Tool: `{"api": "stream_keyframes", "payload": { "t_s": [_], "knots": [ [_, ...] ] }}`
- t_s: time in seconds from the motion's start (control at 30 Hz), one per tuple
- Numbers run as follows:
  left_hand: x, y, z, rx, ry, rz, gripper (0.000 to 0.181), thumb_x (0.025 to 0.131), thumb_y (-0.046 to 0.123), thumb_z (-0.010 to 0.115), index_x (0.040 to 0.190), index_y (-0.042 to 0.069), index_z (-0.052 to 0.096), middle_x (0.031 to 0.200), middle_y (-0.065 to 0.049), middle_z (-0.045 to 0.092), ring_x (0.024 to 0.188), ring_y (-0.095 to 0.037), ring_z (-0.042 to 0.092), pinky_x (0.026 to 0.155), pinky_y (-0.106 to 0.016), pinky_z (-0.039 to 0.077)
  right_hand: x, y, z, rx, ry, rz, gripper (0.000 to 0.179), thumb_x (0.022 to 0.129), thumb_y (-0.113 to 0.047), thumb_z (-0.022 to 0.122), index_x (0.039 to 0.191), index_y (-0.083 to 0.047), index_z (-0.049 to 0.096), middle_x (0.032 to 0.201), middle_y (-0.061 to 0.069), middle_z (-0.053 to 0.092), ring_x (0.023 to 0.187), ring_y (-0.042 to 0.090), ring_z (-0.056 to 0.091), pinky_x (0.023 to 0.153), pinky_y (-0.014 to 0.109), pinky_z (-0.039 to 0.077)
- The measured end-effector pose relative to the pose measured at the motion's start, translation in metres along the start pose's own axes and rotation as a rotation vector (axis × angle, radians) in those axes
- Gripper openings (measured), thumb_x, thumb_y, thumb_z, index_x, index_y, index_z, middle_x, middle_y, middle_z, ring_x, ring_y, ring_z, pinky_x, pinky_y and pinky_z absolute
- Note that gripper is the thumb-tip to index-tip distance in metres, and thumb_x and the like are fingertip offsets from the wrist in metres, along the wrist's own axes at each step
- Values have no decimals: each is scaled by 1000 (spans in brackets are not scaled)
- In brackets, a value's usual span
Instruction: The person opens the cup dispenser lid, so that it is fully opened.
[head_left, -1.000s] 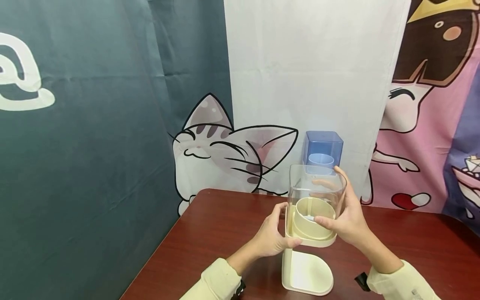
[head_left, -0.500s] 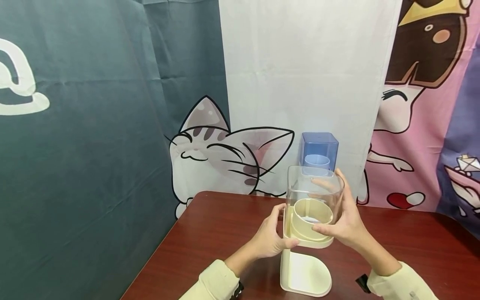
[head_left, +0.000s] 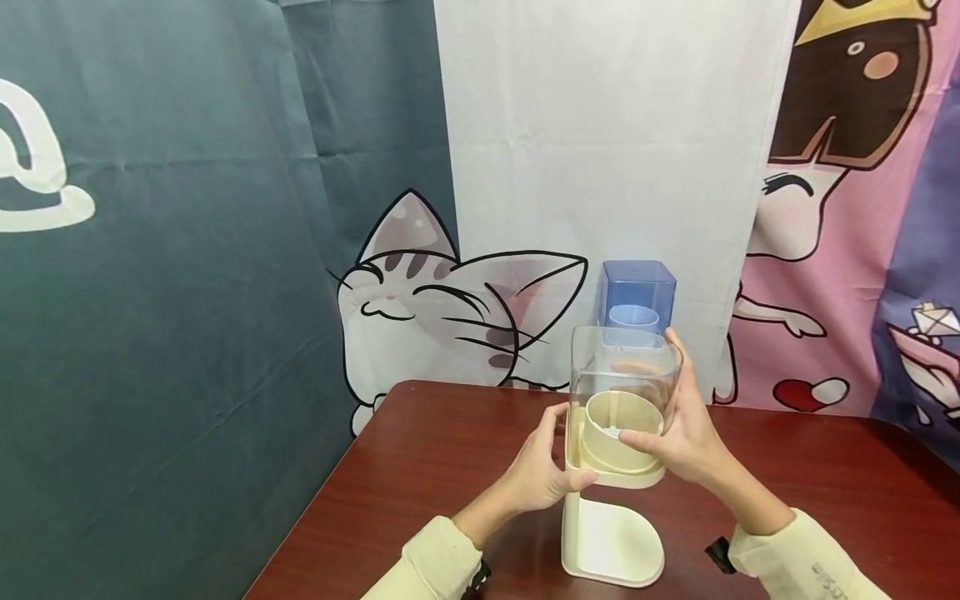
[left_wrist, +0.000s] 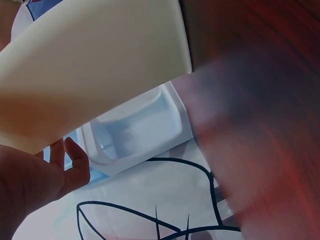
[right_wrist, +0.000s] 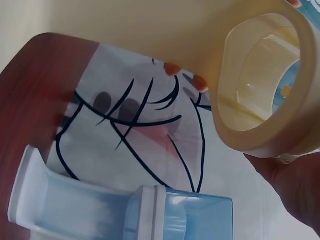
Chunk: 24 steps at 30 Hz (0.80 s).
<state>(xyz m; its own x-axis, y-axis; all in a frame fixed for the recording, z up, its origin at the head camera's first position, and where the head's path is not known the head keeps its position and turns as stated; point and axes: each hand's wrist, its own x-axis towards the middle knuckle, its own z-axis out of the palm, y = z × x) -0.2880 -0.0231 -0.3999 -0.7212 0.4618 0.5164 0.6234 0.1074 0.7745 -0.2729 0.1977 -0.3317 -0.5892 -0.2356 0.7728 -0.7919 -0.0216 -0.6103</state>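
In the head view both hands hold a cream dispenser-like stand [head_left: 572, 537] with a clear, open-looking box-shaped container [head_left: 622, 358] at its top. Inside the container sits a cream ring [head_left: 609, 450]. My left hand [head_left: 542, 471] grips the cream upper part from the left, thumb at the front, fingers behind. On the other side my right hand [head_left: 693, 429] holds the container, its thumb across the front and fingers round the back. The flat rounded base [head_left: 622, 546] shows over the table. The right wrist view looks into a round opening in the cream upper part [right_wrist: 295, 135] from below.
Behind the cream stand is a similar blue and white unit [head_left: 641, 287], partly hidden by the container; its white base [left_wrist: 187, 122] shows in the left wrist view. The red-brown table [head_left: 420, 467] meets a printed cloth backdrop [head_left: 600, 150].
Only the head view has shifted slightly, so the scene sits a little further left. Both hands keep much the same hold on the stand and container.
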Motion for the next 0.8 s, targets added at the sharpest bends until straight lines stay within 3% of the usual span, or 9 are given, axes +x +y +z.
{"api": "stream_keyframes", "payload": {
  "t_s": [0.27, 0.53, 0.8],
  "knots": [
    [-1, 0, -1, 10, -15, 0, 86, 74, 31, 77, 146, 13, 33, 125, 1, 53, 113, -9, 51, 87, -27, 51, 2, -4, -1, 50, -6, 19, 126, 59, 23, 75, 158, -15, 7, 131, 4, 57, 113, 16, 62, 97, 22, 46],
    [2, -1, 2, 85, -41, 32, 84, 75, 37, 73, 146, 16, 32, 127, 1, 53, 115, -8, 50, 89, -26, 48, -2, 0, -3, 201, -43, -198, 127, 50, 30, 73, 154, 1, 6, 134, 29, 49, 111, 29, 65, 94, 31, 51],
    [-1, -2, 3, -7, -61, 8, 86, 75, 40, 70, 148, 19, 30, 125, 0, 51, 109, -9, 52, 76, -26, 55, -3, 6, -3, 141, -69, -265, 132, 54, 21, 81, 155, -4, 1, 136, 30, 46, 115, 26, 63, 98, 32, 49]
  ]
}}
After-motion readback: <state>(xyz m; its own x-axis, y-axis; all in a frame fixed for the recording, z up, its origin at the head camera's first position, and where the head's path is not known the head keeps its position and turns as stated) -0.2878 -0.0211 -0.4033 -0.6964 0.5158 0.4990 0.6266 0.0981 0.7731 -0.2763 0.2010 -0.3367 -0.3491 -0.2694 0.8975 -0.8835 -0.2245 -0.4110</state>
